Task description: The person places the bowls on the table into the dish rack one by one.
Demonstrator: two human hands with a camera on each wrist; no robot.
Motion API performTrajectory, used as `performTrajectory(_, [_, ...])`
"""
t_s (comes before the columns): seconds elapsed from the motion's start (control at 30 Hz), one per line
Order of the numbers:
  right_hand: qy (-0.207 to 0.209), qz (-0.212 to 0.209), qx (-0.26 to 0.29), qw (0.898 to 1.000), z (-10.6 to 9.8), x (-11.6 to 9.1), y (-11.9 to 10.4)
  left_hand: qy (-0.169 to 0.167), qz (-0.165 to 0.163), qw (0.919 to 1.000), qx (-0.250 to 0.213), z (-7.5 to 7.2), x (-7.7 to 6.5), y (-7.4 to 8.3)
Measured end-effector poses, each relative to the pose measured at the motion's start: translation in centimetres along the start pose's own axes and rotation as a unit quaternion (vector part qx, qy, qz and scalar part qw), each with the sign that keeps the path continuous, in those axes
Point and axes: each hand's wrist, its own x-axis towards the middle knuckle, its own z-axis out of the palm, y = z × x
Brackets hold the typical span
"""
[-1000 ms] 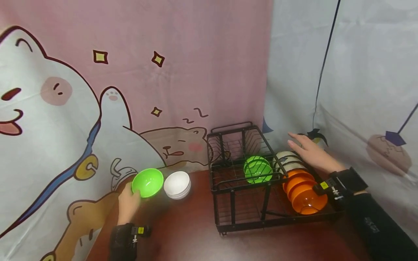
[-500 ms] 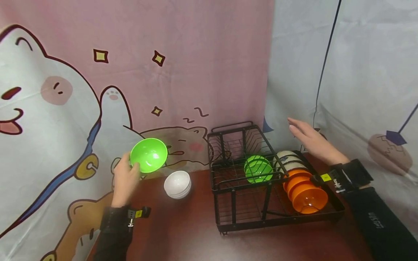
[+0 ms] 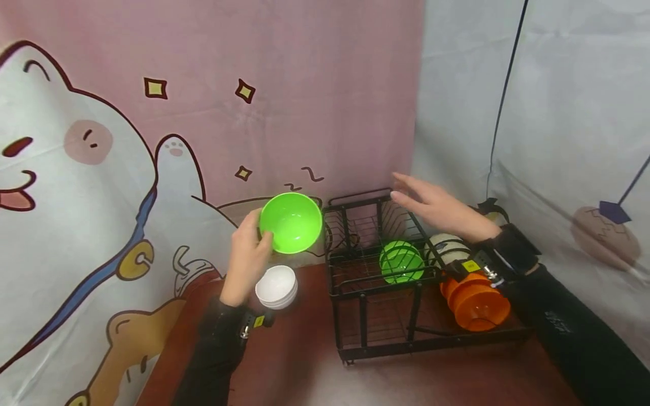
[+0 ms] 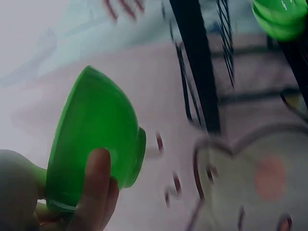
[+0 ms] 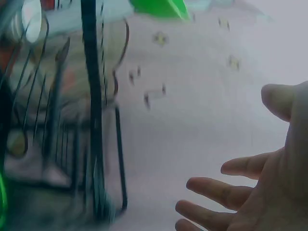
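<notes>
The shiny, round green bowl [image 3: 293, 223], pinched by the left hand [image 3: 249, 248], has been carried through the air to the black wire rack's [image 3: 386, 350] ten o'clock — the gap has been made smaller. The right hand [image 3: 437, 208], spread and empty, has been moved to one o'clock.

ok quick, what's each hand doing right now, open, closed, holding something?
Left hand: closed on the rim of a green bowl, holding it up.
Right hand: open, holding nothing.
</notes>
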Motion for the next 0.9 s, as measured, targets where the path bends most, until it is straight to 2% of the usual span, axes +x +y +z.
performTrajectory(0.17, [-0.051,-0.033,0.015,0.998,2.5,0.9,-3.7,-0.029,0.052,0.9979,-0.028,2.4,-0.4,3.6])
performTrajectory(0.23, [-0.075,-0.033,0.051,0.995,3.5,1.0,-4.6,-0.041,0.067,0.9962,-0.039,3.1,-0.8,4.6])
performTrajectory(0.33, [-0.104,-0.017,0.152,0.983,4.9,1.1,-5.5,-0.053,0.08,0.9946,-0.042,3.7,-1.4,5.7])
performTrajectory(0.4, [-0.111,-0.007,0.221,0.969,5.7,1.3,-5.8,-0.056,0.08,0.9943,-0.044,3.8,-1.8,6.0])
performTrajectory(0.47, [-0.108,-0.007,0.263,0.959,6.1,1.5,-6.0,-0.052,0.076,0.9948,-0.044,3.7,-2.0,6.1])
performTrajectory(0.6, [-0.088,-0.015,0.258,0.962,6.4,1.9,-6.3,-0.043,0.075,0.9954,-0.042,3.6,-2.0,5.9])
performTrajectory(0.73, [-0.083,-0.016,0.238,0.968,6.4,1.9,-6.1,-0.046,0.088,0.9947,-0.027,4.0,-2.1,5.5])
performTrajectory(0.9, [-0.075,-0.017,0.221,0.972,6.1,1.7,-5.3,-0.072,0.115,0.9907,-0.006,4.7,-2.8,5.2])
